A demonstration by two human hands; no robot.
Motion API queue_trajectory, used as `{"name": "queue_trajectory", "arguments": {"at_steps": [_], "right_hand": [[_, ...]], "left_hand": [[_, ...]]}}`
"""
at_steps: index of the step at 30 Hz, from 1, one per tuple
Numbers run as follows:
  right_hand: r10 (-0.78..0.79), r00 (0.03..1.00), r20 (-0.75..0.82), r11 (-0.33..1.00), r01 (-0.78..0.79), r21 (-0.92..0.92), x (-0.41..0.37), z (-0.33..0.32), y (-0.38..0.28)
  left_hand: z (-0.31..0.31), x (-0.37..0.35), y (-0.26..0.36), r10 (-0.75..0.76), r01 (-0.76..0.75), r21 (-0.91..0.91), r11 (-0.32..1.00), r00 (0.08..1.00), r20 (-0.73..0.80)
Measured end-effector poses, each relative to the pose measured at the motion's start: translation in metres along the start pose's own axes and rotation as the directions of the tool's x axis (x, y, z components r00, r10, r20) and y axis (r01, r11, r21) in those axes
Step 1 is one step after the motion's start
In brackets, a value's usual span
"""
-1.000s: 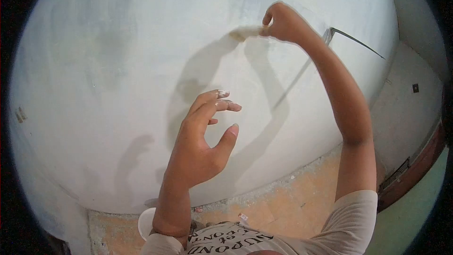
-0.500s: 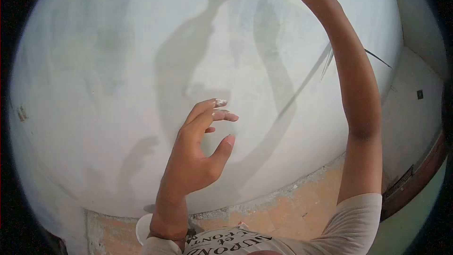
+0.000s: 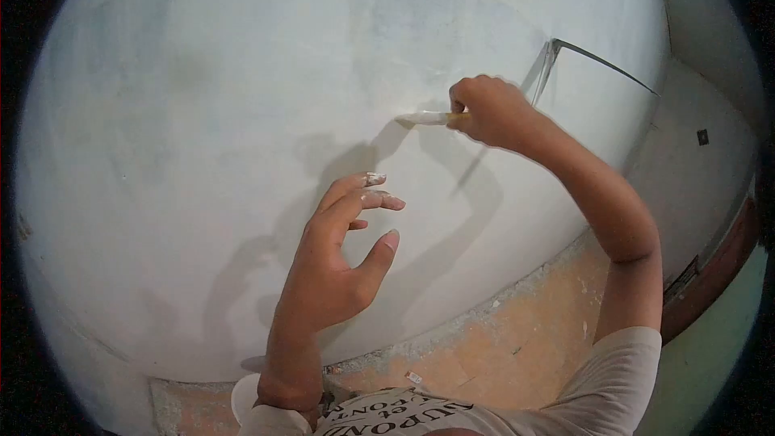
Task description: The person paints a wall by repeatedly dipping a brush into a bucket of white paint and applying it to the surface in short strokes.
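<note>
My right hand (image 3: pixel 496 113) is closed around the handle of a paintbrush (image 3: pixel 428 118). The brush points left, and its white-coated bristles appear to touch the pale wall (image 3: pixel 242 145) in front of me. Lower and to the left, my left hand (image 3: pixel 335 266) is held up with its fingers apart and bent, the thumb spread from them. Nothing is in it. White paint marks its fingertips. Shadows of both arms fall across the wall, which shows greyer patches towards the top.
A dark-edged rectangular outline (image 3: pixel 605 60) is on the wall beyond my right forearm. A small dark square (image 3: pixel 702 137) sits on the right side wall. Orange floor (image 3: pixel 484 347) with a rough, crumbly edge runs along the wall's base. A white rounded object (image 3: pixel 245 398) is partly hidden by my left wrist.
My right hand has come down and left from the top of the view, bringing the paintbrush into sight. My left hand stays almost where it was. The view has shifted slightly.
</note>
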State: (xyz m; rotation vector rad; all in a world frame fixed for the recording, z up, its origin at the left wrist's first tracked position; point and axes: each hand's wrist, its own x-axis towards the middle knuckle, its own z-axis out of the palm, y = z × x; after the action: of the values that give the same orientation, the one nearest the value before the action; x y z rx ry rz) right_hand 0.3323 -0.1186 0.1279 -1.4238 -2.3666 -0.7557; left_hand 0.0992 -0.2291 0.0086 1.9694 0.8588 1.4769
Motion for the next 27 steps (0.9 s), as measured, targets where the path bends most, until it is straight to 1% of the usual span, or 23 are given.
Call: {"name": "queue_trajectory", "arguments": {"at_steps": [2,3,4,6,8,9,10,11,12,14,15,16,18,19,20,22,23,24,25,26,27], "right_hand": [[0.017,0.998,-0.058,0.948,-0.035,-0.316,0.003,-0.004,0.012],[-0.068,0.987,-0.149,0.885,-0.009,-0.465,0.008,-0.004,0.022],[-0.134,0.964,-0.230,0.851,-0.007,-0.524,0.011,-0.009,0.026],[-0.155,0.965,-0.210,0.821,0.008,-0.570,0.028,-0.026,0.036],[-0.282,0.914,-0.291,0.761,0.029,-0.648,0.041,-0.033,0.054],[-0.234,0.932,-0.276,0.770,0.004,-0.638,0.047,-0.044,0.055],[-0.233,0.920,-0.316,0.773,-0.022,-0.634,0.050,-0.050,0.061],[-0.279,0.886,-0.371,0.784,-0.013,-0.621,0.055,-0.056,0.073],[-0.320,0.850,-0.419,0.791,-0.004,-0.612,0.058,-0.062,0.083],[-0.132,0.909,-0.396,0.801,-0.137,-0.583,0.070,-0.074,0.084],[0.079,0.945,-0.319,0.813,-0.246,-0.528,0.075,-0.085,0.075],[0.083,0.946,-0.314,0.811,-0.248,-0.531,0.075,-0.089,0.067],[0.250,0.859,-0.448,0.763,-0.459,-0.456,0.069,-0.094,0.060],[0.147,0.802,-0.579,0.781,-0.453,-0.430,0.067,-0.082,0.070],[0.151,0.800,-0.581,0.776,-0.460,-0.431,0.063,-0.072,0.080],[-0.006,0.758,-0.653,0.696,-0.466,-0.547,0.052,-0.058,0.072],[-0.047,0.789,-0.612,0.680,-0.424,-0.599,0.056,-0.044,0.078],[-0.023,0.802,-0.596,0.715,-0.404,-0.571,0.056,-0.026,0.067],[-0.098,0.779,-0.619,0.750,-0.351,-0.560,0.051,-0.003,0.054],[-0.187,0.775,-0.603,0.673,-0.346,-0.654,0.054,0.033,0.055],[-0.174,0.816,-0.551,0.683,-0.303,-0.664,0.051,0.062,0.049]], "left_hand": [[0.002,-0.002,-0.002,0.024,-0.024,0.013,1.000,1.000,0.017],[0.002,-0.003,-0.001,0.035,-0.036,0.036,0.999,0.999,0.025],[0.003,-0.004,-0.001,0.044,-0.046,0.057,0.997,0.998,0.033],[0.005,-0.004,-0.003,0.030,-0.031,0.039,0.999,0.999,0.034],[0.008,-0.004,0.000,-0.017,0.017,-0.004,1.000,0.999,0.035],[0.008,-0.004,-0.001,-0.020,0.020,-0.001,1.000,0.999,0.036],[0.007,-0.004,-0.002,0.009,-0.011,0.048,0.999,0.999,0.049],[0.006,-0.004,-0.003,0.036,-0.042,0.097,0.994,0.997,0.063],[0.006,-0.003,-0.005,0.035,-0.041,0.092,0.995,0.997,0.068],[0.005,-0.002,-0.010,-0.013,0.012,0.010,1.000,0.999,0.050],[0.004,-0.001,-0.014,-0.014,0.014,0.005,1.000,0.998,0.056],[0.003,0.001,-0.019,0.003,-0.004,0.014,1.000,0.998,0.069],[0.005,0.002,-0.022,0.031,-0.033,0.025,0.999,0.996,0.089],[0.007,0.001,-0.021,0.023,-0.024,0.013,1.000,0.996,0.081],[0.008,0.001,-0.016,0.015,-0.015,0.001,1.000,0.997,0.074],[0.007,0.001,0.000,0.027,-0.027,0.025,0.999,0.999,0.036],[0.007,0.001,0.003,0.039,-0.039,0.045,0.998,0.999,0.004],[0.007,0.002,0.003,0.037,-0.038,0.047,0.998,0.999,0.006],[0.007,0.004,-0.001,0.063,-0.062,0.071,0.995,0.998,0.000],[0.008,0.005,-0.008,0.086,-0.085,0.091,0.992,0.996,-0.006],[0.009,0.006,-0.015,0.059,-0.058,0.085,0.995,0.998,-0.008]]}}
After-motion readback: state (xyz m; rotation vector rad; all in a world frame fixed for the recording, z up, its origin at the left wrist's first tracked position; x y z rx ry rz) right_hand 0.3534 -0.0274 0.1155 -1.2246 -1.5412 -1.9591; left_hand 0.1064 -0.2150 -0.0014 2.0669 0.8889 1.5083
